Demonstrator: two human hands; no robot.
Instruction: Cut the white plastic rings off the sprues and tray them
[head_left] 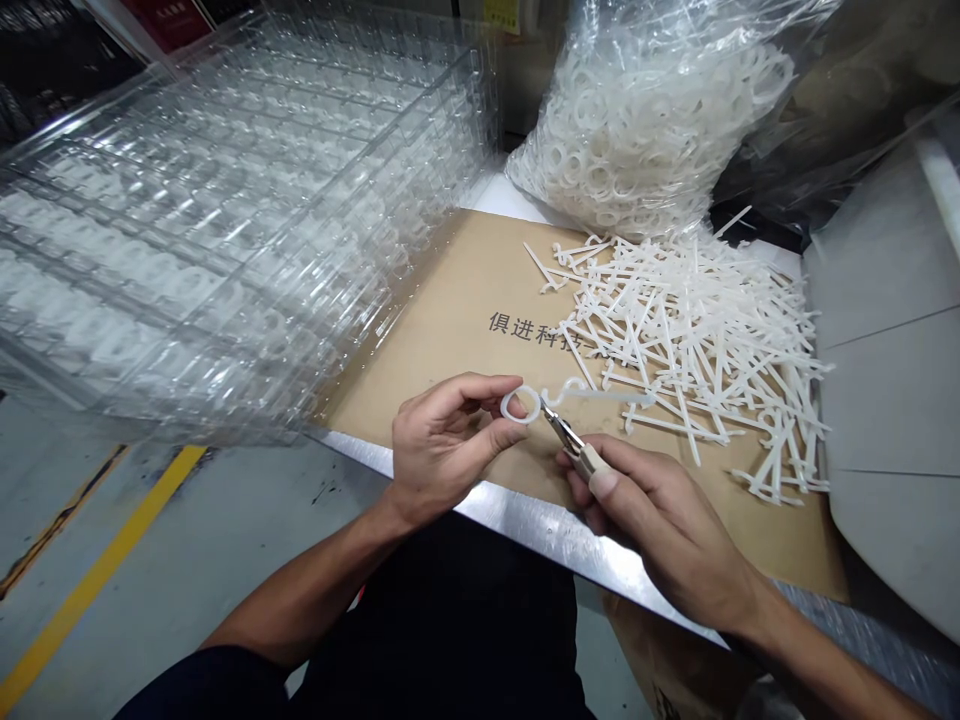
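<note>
Between the thumb and fingers of my left hand [450,430] is a small white plastic ring [511,413]. A thin white runner [600,394] with a curved end extends to the right from beside the ring. My right hand [652,510] is closed around a pair of nippers [574,445], whose tips touch the spot where ring and runner meet. Whether the two pieces are still joined there cannot be made out. Right of the nippers, a heap of loose white runners [697,340] lies on the brown cardboard [450,300].
Stacked clear trays [300,200] with white parts in their compartments stand at the left. A clear bag of white rings [637,140] sits behind the heap. A pale grey panel [892,350] borders the right side. The table's metal edge [525,520] runs in front of me.
</note>
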